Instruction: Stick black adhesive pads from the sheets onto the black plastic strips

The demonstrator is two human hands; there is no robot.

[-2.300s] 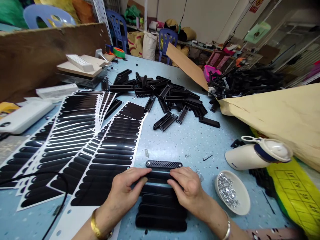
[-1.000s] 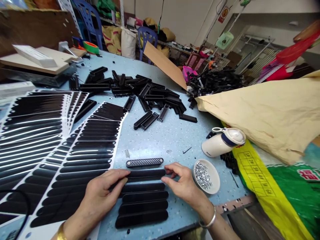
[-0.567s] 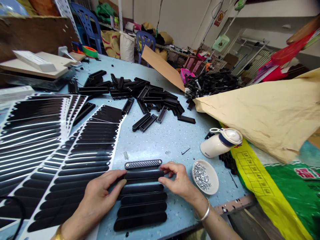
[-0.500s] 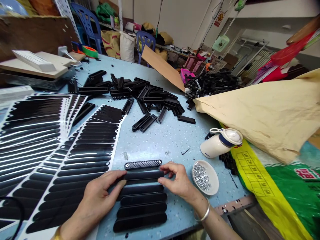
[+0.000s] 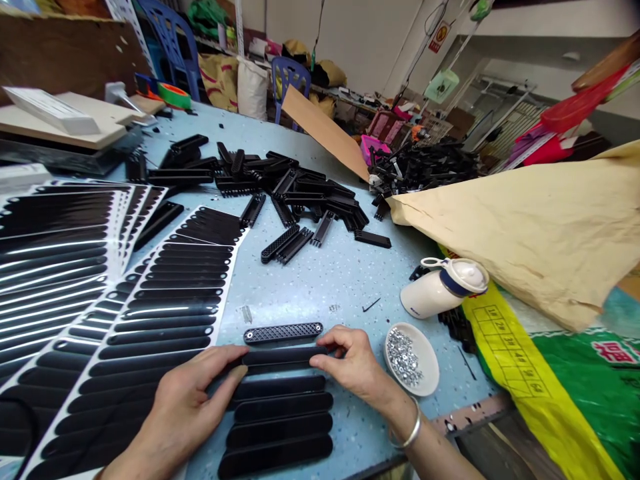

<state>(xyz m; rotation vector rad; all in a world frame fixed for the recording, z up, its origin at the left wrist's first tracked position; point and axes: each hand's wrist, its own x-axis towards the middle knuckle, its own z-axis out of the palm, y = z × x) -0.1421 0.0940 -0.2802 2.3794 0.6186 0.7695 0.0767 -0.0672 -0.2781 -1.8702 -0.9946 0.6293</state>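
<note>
I have the smooth black bar (image 5: 283, 358) lying crosswise at the near side of the speckled blue table (image 5: 310, 283), between the person's two hands. The left hand (image 5: 193, 393) has thumb and forefinger pinched on its left end; the right hand (image 5: 353, 363), with a silver bangle (image 5: 416, 427) at the wrist, grips the right end between thumb and fingers.

Just beyond it I see a cross-hatched black bar (image 5: 283, 333) with a bright screw head at each end. On the near side, four more black bars (image 5: 280, 407) lie in a row, long sides together. To the left, printed sheets of round-ended black strips (image 5: 165, 313) fan out, overlapping (their gloss throws white glare back at my camera).

On the right, a white bowl (image 5: 433, 373) holds small metal pieces (image 5: 405, 357), probably nuts, though they are too small for me to be sure. Behind the bowl is a lidded white bottle (image 5: 425, 293) with a navy band. Farther back lies a heap of black plastic parts (image 5: 325, 193), with brown paper (image 5: 530, 220) to its right.
</note>
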